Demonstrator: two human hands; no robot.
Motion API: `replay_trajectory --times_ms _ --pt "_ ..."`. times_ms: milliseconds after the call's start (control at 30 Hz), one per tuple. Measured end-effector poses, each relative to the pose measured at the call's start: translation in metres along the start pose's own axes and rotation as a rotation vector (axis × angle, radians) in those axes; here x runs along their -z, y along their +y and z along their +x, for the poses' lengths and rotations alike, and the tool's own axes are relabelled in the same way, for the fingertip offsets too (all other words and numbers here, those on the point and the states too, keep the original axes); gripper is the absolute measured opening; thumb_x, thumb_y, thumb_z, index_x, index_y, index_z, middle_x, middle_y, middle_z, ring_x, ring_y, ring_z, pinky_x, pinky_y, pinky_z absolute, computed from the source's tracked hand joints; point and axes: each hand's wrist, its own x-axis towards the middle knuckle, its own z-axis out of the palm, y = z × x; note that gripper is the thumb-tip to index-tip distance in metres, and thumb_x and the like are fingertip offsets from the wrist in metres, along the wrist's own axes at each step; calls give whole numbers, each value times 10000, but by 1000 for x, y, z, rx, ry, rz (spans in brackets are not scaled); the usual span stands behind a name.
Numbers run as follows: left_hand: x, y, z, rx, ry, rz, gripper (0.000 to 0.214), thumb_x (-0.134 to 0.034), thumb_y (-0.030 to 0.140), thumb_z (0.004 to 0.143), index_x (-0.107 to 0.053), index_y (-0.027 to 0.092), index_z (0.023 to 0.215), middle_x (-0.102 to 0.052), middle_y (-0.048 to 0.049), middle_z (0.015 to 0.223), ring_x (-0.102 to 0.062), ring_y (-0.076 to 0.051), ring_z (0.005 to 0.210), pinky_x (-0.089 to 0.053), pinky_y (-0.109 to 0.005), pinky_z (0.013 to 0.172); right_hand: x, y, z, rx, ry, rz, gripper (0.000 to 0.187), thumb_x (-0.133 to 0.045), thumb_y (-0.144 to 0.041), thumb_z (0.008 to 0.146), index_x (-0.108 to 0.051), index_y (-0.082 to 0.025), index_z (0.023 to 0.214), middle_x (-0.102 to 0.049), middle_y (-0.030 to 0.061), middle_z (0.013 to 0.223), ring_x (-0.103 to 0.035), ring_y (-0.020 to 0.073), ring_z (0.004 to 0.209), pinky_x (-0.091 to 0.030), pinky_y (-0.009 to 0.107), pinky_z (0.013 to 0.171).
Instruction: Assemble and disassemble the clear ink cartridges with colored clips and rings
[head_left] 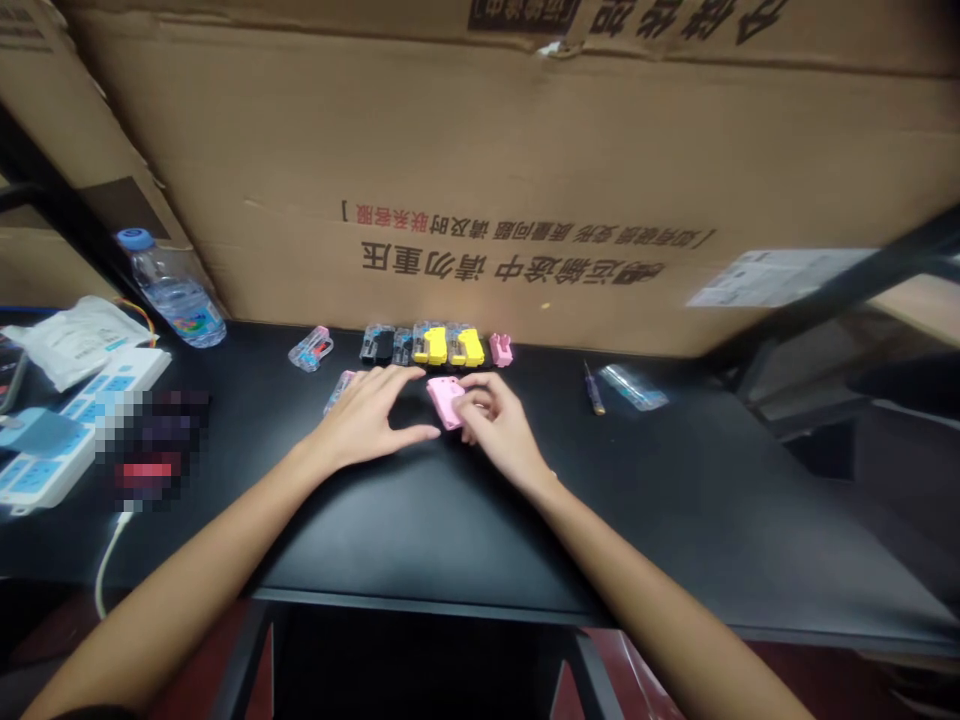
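My right hand (pixel 495 425) grips a small pink plastic piece (pixel 445 400) just above the black table, its fingers curled round the right side. To the left of it, my left hand (pixel 375 415) is open, thumb and fingers apart, with nothing between them. Partly hidden behind that hand lies a clear and pink plastic item (pixel 337 390). Behind both hands stands a row of small clear-and-coloured plastic devices, among them a yellow one (pixel 431 345) and a black one (pixel 377 345). A separate pink part (pixel 501 349) ends the row at the right.
A large cardboard box (pixel 480 150) walls off the back of the table (pixel 450 530). On the left are a water bottle (pixel 176 290), a white power strip (pixel 97 415) and a plastic packet (pixel 82 340). At right lie a screwdriver (pixel 593 390) and a clear bag (pixel 634 387).
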Motion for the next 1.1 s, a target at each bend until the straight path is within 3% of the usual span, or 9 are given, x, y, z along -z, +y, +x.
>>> replay_trajectory --times_ms 100,200,300,400,600,800,933,1100 --pt "-13 8 -3 7 -28 -34 654 -824 561 892 -591 259 1423 -719 -96 1392 -675 -329 1268 -494 -469 1096 -12 2 -7 -49 -75 30 330 -763 -414 825 -579 -242 1038 -647 -66 725 -549 96 483 -470 247 477" --pt "-13 7 -3 -7 -59 -25 591 -818 501 891 -623 242 1386 -749 -92 1332 -695 -322 1216 -486 -471 1097 -7 4 -6 -53 -98 -22 303 -754 -446 853 -602 -239 1014 -682 -34 740 -578 117 501 -485 264 481" --pt "-7 1 -2 -75 -119 33 596 -802 510 893 -643 217 1386 -753 -106 1316 -684 -325 1205 -459 -490 1120 10 4 1 72 -14 -201 252 -699 -472 911 -654 -233 977 -727 20 776 -622 160 576 -510 300 530" --pt "-2 -7 -2 -115 -180 72 604 -777 546 906 -652 216 1397 -756 -109 1270 -674 -323 1218 -403 -518 1180 35 2 10 189 49 -504 170 -680 -400 922 -694 -231 913 -745 33 770 -580 160 573 -494 324 593" --pt "-3 -10 -4 -90 -167 86 781 -777 683 870 -601 210 1466 -728 -133 1328 -654 -334 1266 -298 -546 1251 66 10 21 80 -88 -756 247 -740 -476 886 -739 -230 907 -736 22 760 -647 194 665 -468 309 625" --pt "-2 -10 -2 -91 -178 92 568 -783 648 884 -675 220 1241 -751 -91 1219 -676 -309 1193 -315 -524 1214 60 10 19 75 -233 -739 221 -729 -442 903 -768 -226 926 -741 23 798 -635 181 659 -467 304 634" --pt "-1 -10 -2 -110 -160 69 549 -790 483 909 -606 218 1354 -734 -106 1342 -676 -298 1261 -288 -505 1244 49 4 14 202 -371 -640 169 -736 -391 903 -740 -224 877 -742 31 845 -639 177 699 -499 307 679" --pt "-1 -8 -2 -150 -156 39 553 -763 392 916 -557 236 1406 -714 -107 1409 -665 -296 1313 -294 -487 1250 34 10 10 231 -389 -514 172 -708 -384 954 -727 -223 896 -714 12 783 -619 166 663 -509 304 654"
